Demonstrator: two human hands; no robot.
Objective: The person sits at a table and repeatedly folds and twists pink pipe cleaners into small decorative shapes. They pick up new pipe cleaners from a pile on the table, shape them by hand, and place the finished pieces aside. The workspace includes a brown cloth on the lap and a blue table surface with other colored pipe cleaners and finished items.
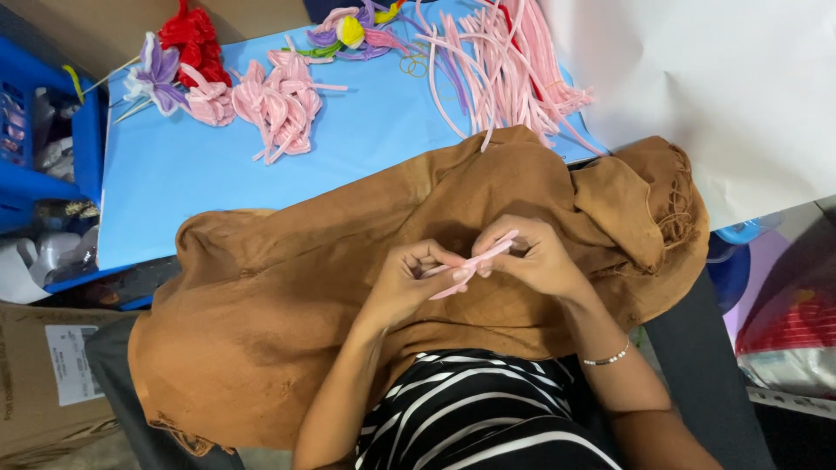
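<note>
My left hand (409, 280) and my right hand (533, 254) meet over a brown cloth (287, 296) spread on my lap. Both pinch one pink pipe cleaner (470, 265), which is bent and runs slanting between the fingertips. A thin bracelet (607, 357) sits on my right wrist. Beyond the cloth lies a blue sheet (218, 165) with a pile of folded pink pipe-cleaner petals (279, 104) and a heap of straight pink pipe cleaners (509, 65).
Finished pipe-cleaner flowers lie at the far edge: a purple and red one (174, 61) and a purple-yellow one (353, 35). A blue crate (87, 130) stands left, a cardboard box (52, 374) below it. White sheeting (714, 87) covers the right.
</note>
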